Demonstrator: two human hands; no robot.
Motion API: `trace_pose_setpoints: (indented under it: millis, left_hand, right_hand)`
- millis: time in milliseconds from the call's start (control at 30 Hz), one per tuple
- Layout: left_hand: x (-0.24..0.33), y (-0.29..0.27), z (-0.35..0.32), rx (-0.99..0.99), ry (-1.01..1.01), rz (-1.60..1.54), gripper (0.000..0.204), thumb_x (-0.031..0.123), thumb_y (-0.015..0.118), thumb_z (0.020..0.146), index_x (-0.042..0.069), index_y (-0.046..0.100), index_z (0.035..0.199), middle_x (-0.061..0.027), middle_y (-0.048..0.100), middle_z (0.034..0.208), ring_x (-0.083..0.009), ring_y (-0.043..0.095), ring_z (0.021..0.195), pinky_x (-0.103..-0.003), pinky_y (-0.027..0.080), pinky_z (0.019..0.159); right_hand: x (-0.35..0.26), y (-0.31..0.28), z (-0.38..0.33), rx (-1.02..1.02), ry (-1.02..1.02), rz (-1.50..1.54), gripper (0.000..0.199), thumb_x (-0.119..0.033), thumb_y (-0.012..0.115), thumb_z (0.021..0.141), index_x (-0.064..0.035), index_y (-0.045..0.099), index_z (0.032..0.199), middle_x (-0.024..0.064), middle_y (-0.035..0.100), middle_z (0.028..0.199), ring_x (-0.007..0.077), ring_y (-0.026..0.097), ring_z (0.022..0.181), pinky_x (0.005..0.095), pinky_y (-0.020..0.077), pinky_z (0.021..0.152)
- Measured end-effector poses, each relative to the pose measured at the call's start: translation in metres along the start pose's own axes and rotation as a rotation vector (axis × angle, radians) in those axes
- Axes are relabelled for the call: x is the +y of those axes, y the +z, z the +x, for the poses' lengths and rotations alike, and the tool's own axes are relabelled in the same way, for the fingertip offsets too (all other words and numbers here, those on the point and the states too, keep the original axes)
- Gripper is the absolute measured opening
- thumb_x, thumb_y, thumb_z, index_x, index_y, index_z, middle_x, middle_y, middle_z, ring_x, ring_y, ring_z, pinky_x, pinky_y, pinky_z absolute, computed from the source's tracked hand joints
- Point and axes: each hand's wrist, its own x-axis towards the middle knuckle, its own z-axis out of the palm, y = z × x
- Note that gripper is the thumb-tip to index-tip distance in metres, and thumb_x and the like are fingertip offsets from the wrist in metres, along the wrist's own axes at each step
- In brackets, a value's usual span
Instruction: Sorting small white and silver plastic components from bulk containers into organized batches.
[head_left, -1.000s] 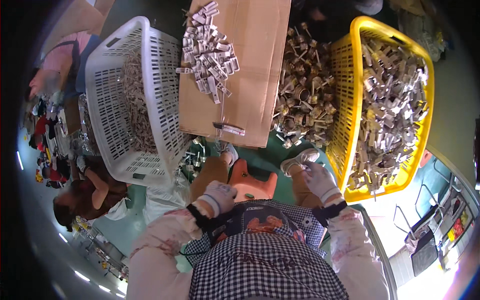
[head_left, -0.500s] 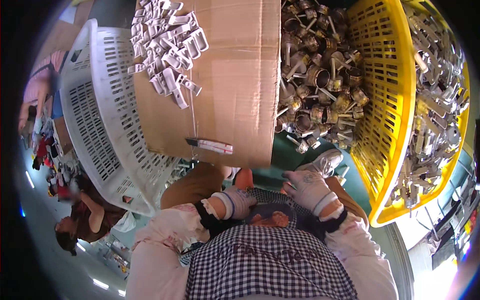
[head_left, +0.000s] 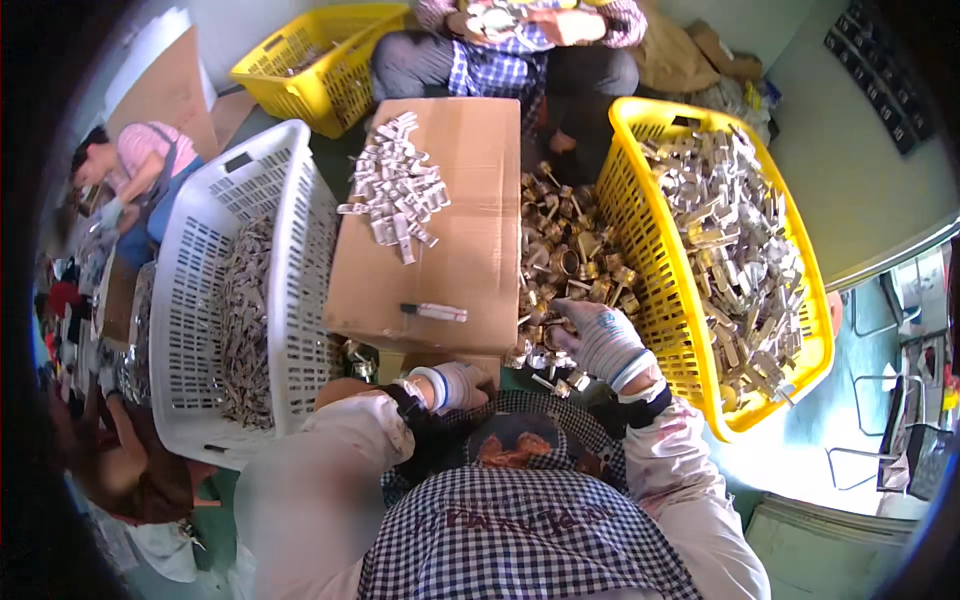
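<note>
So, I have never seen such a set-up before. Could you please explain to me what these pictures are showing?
There is no machine here: a person works with the left hand and right hand, both in pale gloves. One wide camera on the head looks down, so straight edges bend near the rim.

On the box lie small pale pieces and a pen-shaped thing. A white basket stands left of it; a yellow basket full of metal parts stands right. Between box and yellow basket is a heap.

The right hand, thumb and finger apart, is at the heap's near end. The left looks curled; I cannot tell whether it holds anything.
</note>
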Motion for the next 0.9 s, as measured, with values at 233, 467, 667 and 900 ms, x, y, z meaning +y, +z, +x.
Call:
trace_pose_setpoints:
  millis: [233, 467, 667, 900]
  left_hand:
    - [-0.039, 0.017, -0.04, 0.419, 0.192, -0.066, 0.034, 0.025, 0.055, 0.082, 0.007, 0.064, 0.109, -0.0136, 0.067, 0.101, -0.0272, 0.064, 0.095, -0.034, 0.047, 0.086]
    - [0.006, -0.024, -0.092, 0.886, 0.077, -0.355, 0.018, 0.008, 0.057, 0.086, 0.002, 0.064, 0.102, -0.0105, 0.068, 0.09, -0.0149, 0.064, 0.079, -0.027, 0.052, 0.071]
    - [0.017, -0.046, -0.096, 1.032, 0.367, -0.947, 0.018, 0.003, 0.054, 0.089, 0.002, 0.063, 0.104, -0.0055, 0.066, 0.089, -0.0128, 0.063, 0.078, -0.025, 0.053, 0.07]
    - [0.015, -0.092, -0.073, 1.149, 0.485, -0.751, 0.023, 0.0, 0.055, 0.089, 0.003, 0.06, 0.111, -0.0035, 0.063, 0.096, -0.011, 0.06, 0.083, -0.025, 0.052, 0.077]
  right_hand:
    - [-0.064, -0.04, -0.053, -0.197, -0.018, -0.031, 0.04, -0.031, 0.056, 0.088, -0.0072, 0.055, 0.119, 0.0189, 0.065, 0.095, 0.0348, 0.062, 0.09, 0.0406, 0.0492, 0.079]
    - [-0.089, -0.051, -0.051, -0.21, -0.158, -0.17, 0.042, -0.034, 0.05, 0.09, -0.0094, 0.052, 0.124, 0.0189, 0.064, 0.107, 0.0338, 0.06, 0.1, 0.0399, 0.0465, 0.089]
    - [-0.108, 0.039, 0.044, -0.026, -0.276, -0.174, 0.049, -0.038, 0.051, 0.088, -0.0115, 0.047, 0.129, 0.015, 0.053, 0.126, 0.0306, 0.053, 0.113, 0.0407, 0.0439, 0.093]
    - [-0.139, 0.1, 0.107, -0.218, -0.14, -0.214, 0.038, -0.034, 0.057, 0.084, -0.0115, 0.06, 0.114, 0.0109, 0.059, 0.117, 0.0262, 0.061, 0.103, 0.0389, 0.0492, 0.084]
